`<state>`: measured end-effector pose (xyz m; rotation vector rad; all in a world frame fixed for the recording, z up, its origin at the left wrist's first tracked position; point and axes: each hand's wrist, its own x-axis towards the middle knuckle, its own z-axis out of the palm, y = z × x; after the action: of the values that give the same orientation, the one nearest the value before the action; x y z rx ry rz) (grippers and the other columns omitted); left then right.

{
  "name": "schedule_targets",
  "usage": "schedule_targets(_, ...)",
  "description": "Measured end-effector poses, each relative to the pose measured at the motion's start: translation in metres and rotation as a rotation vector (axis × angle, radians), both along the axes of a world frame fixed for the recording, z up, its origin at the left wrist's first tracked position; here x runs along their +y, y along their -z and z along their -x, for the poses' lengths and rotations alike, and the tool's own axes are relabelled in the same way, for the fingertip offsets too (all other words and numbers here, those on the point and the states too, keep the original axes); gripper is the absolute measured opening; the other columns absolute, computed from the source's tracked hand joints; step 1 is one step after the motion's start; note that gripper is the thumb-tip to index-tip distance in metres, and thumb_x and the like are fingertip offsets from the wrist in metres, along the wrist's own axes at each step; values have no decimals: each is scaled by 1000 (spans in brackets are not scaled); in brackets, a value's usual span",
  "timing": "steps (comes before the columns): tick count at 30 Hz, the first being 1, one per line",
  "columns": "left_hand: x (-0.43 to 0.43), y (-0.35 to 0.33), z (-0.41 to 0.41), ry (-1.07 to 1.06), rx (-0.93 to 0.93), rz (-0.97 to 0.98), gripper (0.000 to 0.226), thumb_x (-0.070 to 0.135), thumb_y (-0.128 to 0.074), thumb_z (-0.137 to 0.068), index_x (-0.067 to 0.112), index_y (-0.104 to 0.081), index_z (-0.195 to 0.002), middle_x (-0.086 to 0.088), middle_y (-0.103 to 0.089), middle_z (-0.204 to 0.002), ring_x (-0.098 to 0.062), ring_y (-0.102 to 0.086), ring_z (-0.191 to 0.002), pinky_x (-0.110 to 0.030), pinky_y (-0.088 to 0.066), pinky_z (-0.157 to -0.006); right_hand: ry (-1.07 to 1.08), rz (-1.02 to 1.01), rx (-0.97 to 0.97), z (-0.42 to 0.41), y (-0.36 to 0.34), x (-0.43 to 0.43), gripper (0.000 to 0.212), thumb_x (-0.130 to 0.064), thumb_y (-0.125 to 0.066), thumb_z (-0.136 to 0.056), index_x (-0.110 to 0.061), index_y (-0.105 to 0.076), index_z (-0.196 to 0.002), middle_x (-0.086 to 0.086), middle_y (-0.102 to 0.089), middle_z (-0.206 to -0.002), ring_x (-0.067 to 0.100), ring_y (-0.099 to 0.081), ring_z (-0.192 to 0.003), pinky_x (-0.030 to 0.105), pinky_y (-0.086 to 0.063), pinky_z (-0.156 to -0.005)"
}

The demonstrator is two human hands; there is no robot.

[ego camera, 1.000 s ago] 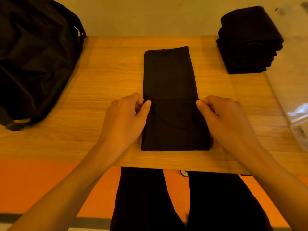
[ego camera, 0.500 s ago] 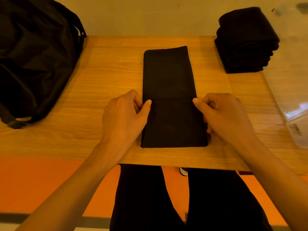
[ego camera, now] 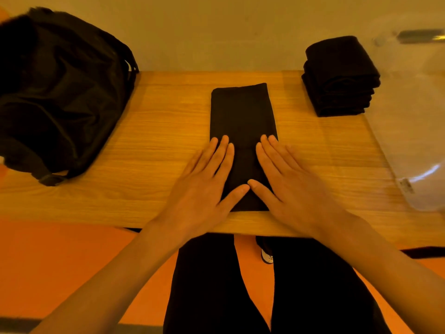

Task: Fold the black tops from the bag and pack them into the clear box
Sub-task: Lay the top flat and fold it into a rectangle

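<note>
Black top (ego camera: 242,112) lies as long strip, middle of bench (ego camera: 156,141). I see left hand (ego camera: 204,182) and right hand (ego camera: 289,186) flat on its 6 o'clock end, fingers straight, thumbs almost touching, holding nothing: squashing fold so it stays, I think. Folded pile (ego camera: 339,78) at 2 o'clock, beside clear box (ego camera: 409,141).

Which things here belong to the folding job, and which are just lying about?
Job: black top, pressed by left hand and right hand; folded stack; black bag; clear box.
Lying about: shoe below the table; orange floor.
</note>
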<state>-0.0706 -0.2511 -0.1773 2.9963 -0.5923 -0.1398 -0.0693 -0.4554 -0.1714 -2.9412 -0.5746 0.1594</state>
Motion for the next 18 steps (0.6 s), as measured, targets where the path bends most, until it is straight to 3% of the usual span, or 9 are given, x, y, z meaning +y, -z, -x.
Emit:
schedule_targets(7, 0, 7, -1, -31, -36, 4, 93, 78, 9, -88, 20, 16, -160, 2, 21, -168, -11, 23, -153, -32, 10, -124, 11, 24, -16, -2, 8, -4, 82, -71, 1, -94, -22, 9, -160, -3, 14, -167, 9, 21, -151, 31, 11, -122)
schedule_targets(12, 1, 6, 0, -34, -55, 67, 87, 78, 5, -90, 27, 19, -159, 5, 32, -164, -12, 26, -152, -35, 4, -126, 75, -17, 6, 1, 4, -6, 89, -77, 7, -85, -24, 21, -155, -5, 23, -164, 8, 20, -151, 29, 8, -122)
schedule_targets(16, 3, 1, 4, -26, -19, 159, 91, 82, 11, -85, 29, 24, -157, 6, 37, -162, -10, 28, -151, -41, -2, -128, 132, -228, 135, 2, -8, -7, 82, -75, -6, -90, -31, 19, -156, -12, 20, -164, -2, 19, -147, 24, 6, -119)
schedule_targets(18, 3, -8, 1, -46, 32, 303, 86, 84, 5, -85, 37, 26, -154, 9, 38, -161, -8, 31, -150, -42, 0, -128, 209, -386, 180, -8, -21, -9, 80, -70, -17, -92, -33, 7, -159, -14, 7, -167, -1, 8, -150, 25, -1, -119)
